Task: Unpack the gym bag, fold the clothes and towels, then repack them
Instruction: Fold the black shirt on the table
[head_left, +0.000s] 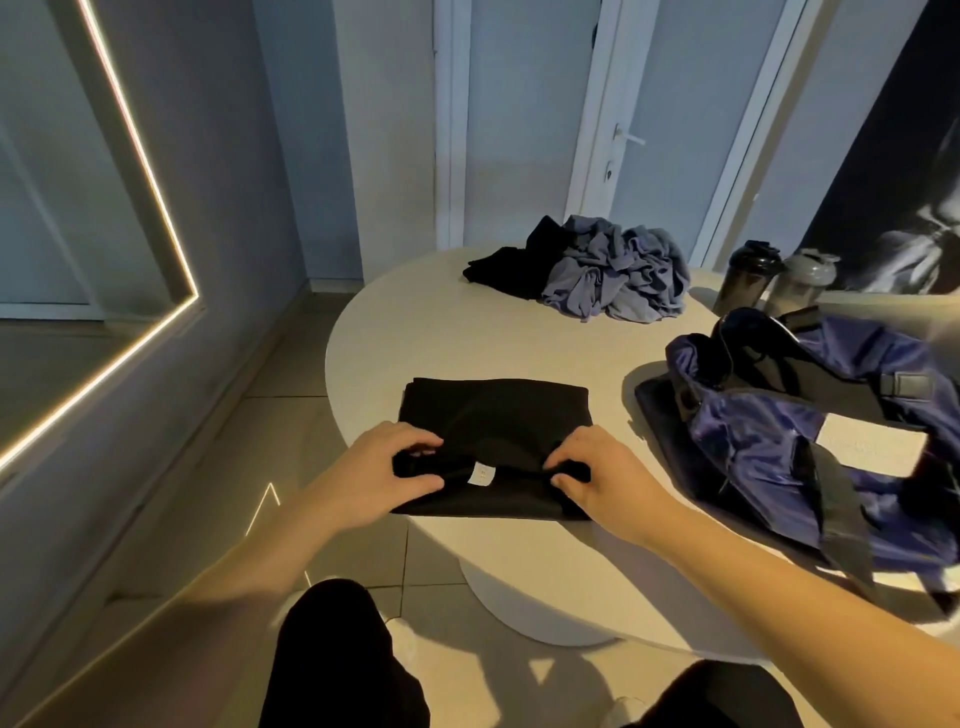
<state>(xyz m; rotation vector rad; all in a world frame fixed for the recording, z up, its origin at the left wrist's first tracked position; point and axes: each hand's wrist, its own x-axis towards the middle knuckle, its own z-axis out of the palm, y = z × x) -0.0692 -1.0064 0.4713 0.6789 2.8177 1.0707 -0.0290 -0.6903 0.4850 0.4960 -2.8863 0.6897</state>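
Observation:
A black garment (496, 421) lies partly folded on the near left of the round white table (447, 338), with a small white label showing at its near fold. My left hand (387, 465) pinches the fold's left end and my right hand (605, 470) pinches its right end. An open dark-blue gym bag (810, 431) lies on the table's right side. A crumpled grey-blue towel (618, 278) and another black piece of clothing (511, 262) are heaped at the far side.
Two shaker bottles, one dark (748, 275) and one grey (800, 280), stand behind the bag. The table's near edge curves just under the garment. My knees show below. A lit mirror frame runs along the left wall and a door stands behind the table.

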